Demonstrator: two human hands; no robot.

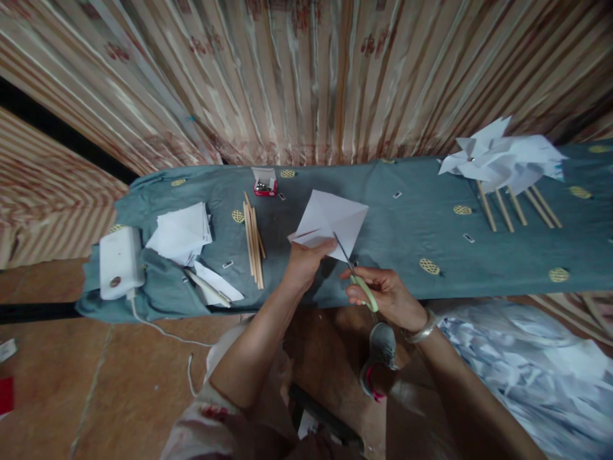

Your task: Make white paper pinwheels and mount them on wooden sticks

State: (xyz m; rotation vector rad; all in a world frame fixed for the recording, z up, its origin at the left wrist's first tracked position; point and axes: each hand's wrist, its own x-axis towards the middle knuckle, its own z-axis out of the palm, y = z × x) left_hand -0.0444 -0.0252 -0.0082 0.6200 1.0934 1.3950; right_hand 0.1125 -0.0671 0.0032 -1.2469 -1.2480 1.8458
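Observation:
My left hand [302,263] pinches the near edge of a creased white paper square [331,220], holding it above a narrow table covered in blue-grey cloth [412,223]. My right hand [383,295] is closed around the green handles of a pair of scissors [355,273]. The thin blades point up and left, and their tip meets the paper's near corner. A silver bangle circles my right wrist.
Wooden sticks [253,239] lie left of the paper, beside a stack of white paper squares [182,233] and a white device with a cord [119,260]. A small red box [265,182] sits at the back. Finished paper pinwheels [502,163] lie at the right.

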